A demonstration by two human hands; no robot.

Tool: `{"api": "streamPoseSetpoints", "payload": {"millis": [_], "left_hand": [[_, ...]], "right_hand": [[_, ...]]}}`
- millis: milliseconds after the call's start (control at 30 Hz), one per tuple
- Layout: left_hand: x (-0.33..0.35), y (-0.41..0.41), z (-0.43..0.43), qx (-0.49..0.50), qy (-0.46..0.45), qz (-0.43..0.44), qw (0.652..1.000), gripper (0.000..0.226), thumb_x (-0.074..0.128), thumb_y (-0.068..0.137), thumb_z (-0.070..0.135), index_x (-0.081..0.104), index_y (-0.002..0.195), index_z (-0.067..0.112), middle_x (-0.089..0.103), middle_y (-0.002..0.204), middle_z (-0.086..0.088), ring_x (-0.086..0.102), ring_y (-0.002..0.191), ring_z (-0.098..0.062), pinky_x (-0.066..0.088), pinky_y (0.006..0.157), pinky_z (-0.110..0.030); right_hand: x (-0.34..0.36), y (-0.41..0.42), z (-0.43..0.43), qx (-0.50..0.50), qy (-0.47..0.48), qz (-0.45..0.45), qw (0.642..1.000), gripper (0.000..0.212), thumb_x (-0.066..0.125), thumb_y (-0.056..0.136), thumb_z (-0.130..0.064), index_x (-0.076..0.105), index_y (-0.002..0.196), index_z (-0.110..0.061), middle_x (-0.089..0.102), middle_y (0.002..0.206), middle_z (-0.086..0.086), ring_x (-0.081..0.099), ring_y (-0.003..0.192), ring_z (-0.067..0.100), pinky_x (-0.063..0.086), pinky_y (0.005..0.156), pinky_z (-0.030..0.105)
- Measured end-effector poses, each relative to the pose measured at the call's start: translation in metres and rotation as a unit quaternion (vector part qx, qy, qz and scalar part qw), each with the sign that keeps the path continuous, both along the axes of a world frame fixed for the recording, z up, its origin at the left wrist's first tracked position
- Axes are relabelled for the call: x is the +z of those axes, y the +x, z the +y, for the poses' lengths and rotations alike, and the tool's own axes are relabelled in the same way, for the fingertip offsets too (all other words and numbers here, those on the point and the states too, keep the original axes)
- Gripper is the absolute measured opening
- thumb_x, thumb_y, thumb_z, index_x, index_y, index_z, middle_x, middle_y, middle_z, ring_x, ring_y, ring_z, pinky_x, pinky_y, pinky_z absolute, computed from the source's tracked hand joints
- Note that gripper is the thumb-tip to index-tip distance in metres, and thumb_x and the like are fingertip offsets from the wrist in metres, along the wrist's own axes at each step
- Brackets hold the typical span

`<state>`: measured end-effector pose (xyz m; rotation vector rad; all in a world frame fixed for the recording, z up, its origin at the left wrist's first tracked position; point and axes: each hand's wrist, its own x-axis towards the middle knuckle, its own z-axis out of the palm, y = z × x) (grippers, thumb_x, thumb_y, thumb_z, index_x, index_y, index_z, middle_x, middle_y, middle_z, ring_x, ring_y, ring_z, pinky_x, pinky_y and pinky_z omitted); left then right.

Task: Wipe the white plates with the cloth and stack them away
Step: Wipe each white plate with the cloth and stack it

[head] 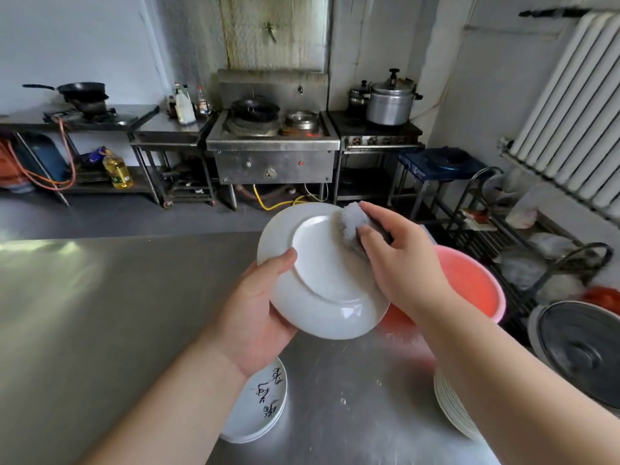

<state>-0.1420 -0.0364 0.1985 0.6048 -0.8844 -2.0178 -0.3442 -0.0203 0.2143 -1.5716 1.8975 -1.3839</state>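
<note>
A white plate [322, 273] is held up above the steel table [100, 313], its underside facing me and tilted. My left hand [255, 310] grips its lower left rim, thumb on the underside. My right hand [396, 260] holds a grey cloth [352, 219] pressed against the plate's upper right rim. Under my left forearm lies a short stack of white plates with black brush writing [261, 407]. Partly hidden by my right forearm is a taller stack of plain white plates [453, 404] at the table's right edge.
A pink basin [476, 280] sits behind the held plate at the right. A wire rack [523, 243] with bags and a large metal lid [583, 350] stand right of the table. Stoves, pots and a pressure cooker [391, 99] line the far wall.
</note>
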Motion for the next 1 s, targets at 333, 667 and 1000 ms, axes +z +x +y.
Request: {"api": "streamPoseSetpoints", "payload": {"millis": [333, 667, 1000], "left_hand": [[-0.02, 0.017, 0.009, 0.053, 0.04, 0.03, 0.997, 0.052, 0.047, 0.101, 0.028, 0.056, 0.146, 0.003, 0.062, 0.143, -0.022, 0.059, 0.135, -0.038, 0.051, 0.11, -0.052], [-0.016, 0.003, 0.014, 0.032, 0.012, 0.105, 0.994, 0.053, 0.045, 0.106, 0.024, 0.045, 0.155, 0.004, 0.053, 0.153, -0.023, 0.05, 0.143, -0.039, 0.044, 0.115, -0.053], [-0.022, 0.009, 0.007, 0.011, -0.009, 0.013, 1.0, 0.045, 0.049, 0.104, 0.022, 0.061, 0.143, 0.005, 0.063, 0.143, -0.023, 0.061, 0.133, -0.036, 0.057, 0.102, -0.045]], "right_hand": [[-0.048, 0.052, 0.046, 0.021, -0.032, 0.098, 0.994, 0.062, 0.045, 0.104, -0.032, 0.033, 0.163, -0.017, 0.023, 0.17, -0.009, 0.014, 0.157, 0.001, 0.007, 0.122, 0.011], [-0.042, 0.063, 0.044, -0.028, -0.087, -0.003, 0.996, 0.06, 0.052, 0.106, -0.03, 0.035, 0.162, -0.018, 0.023, 0.17, -0.009, 0.017, 0.154, -0.006, 0.012, 0.121, 0.009], [0.0, 0.003, 0.016, 0.099, -0.02, 0.127, 0.987, 0.046, 0.059, 0.101, -0.012, 0.061, 0.146, -0.017, 0.053, 0.154, -0.008, 0.044, 0.143, 0.0, 0.03, 0.121, 0.02]]}}
